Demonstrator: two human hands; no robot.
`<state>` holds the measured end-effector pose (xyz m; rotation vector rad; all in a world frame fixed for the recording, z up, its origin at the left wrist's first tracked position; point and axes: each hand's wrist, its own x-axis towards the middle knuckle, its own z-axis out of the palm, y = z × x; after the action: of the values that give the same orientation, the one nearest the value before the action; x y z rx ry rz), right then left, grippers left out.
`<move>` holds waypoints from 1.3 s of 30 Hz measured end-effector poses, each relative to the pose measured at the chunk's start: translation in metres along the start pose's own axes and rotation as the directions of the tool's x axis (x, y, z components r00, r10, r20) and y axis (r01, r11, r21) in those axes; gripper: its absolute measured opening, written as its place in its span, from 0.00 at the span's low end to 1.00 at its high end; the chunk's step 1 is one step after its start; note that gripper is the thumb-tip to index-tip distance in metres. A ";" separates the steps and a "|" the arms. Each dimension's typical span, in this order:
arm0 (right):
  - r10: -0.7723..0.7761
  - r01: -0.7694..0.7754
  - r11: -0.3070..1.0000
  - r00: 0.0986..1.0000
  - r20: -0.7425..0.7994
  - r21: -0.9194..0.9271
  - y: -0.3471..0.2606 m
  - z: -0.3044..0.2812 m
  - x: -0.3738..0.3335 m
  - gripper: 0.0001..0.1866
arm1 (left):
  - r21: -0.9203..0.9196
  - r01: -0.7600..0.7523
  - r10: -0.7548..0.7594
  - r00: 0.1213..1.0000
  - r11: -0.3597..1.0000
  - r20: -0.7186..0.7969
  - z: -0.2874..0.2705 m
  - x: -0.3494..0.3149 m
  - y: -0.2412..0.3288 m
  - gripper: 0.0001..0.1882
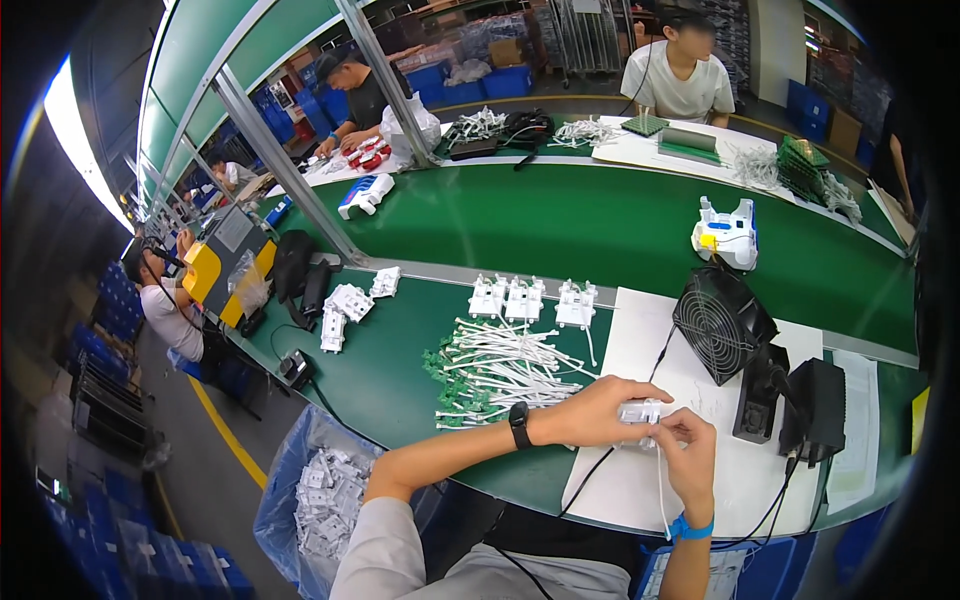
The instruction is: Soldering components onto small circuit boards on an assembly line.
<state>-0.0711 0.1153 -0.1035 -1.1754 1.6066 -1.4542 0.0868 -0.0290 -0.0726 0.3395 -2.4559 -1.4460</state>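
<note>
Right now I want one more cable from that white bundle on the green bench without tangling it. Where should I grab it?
Probably by a right-hand tip of the white cable bundle, coming from the right. The cables lie roughly side by side, with green connectors clustered at the left, so drawing rightward seems likeliest to free one.

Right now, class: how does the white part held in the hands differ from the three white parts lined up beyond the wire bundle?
The held white part is gripped by the left hand and right hand over the white mat; the three white parts rest untouched on the green bench. A white wire hangs from the held one. Both are white plastic.
</note>
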 end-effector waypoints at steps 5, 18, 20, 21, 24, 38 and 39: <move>0.050 -0.045 0.978 0.999 -0.020 0.204 0.019 -0.015 0.000 0.06 | -0.202 0.003 0.007 0.999 0.979 0.048 -0.002 0.018 0.001 0.25; 0.062 -0.077 0.996 0.958 -0.281 -0.046 -0.017 -0.031 -0.030 0.11 | 0.206 -0.125 0.176 0.952 0.971 -0.252 0.029 0.049 0.019 0.27; -0.081 0.045 0.992 0.944 -0.321 -0.116 -0.023 -0.020 -0.031 0.11 | 0.122 -0.199 0.231 0.897 0.972 -0.376 0.045 0.060 0.010 0.23; -0.219 0.158 0.969 0.907 -0.361 -0.190 -0.025 -0.014 -0.031 0.11 | 0.056 -0.192 0.198 0.885 0.980 -0.422 0.051 0.065 0.009 0.21; -0.337 0.165 0.851 0.900 -0.277 -0.499 -0.025 -0.005 -0.031 0.15 | -0.240 -0.184 0.054 0.884 0.953 -0.464 0.068 0.076 0.010 0.14; -0.239 0.074 0.945 0.822 -0.517 -0.320 -0.009 -0.037 -0.035 0.06 | -0.222 -0.095 0.040 0.970 0.970 -0.241 0.081 0.056 -0.008 0.34; -0.238 0.070 0.944 0.820 -0.520 -0.322 -0.005 -0.047 -0.035 0.06 | -0.225 -0.096 0.041 0.971 0.970 -0.237 0.084 0.055 -0.006 0.34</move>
<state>-0.0997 0.1656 -0.0947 -1.1199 2.2266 -1.8310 0.0062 0.0182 -0.1108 0.3462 -2.0684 -1.5522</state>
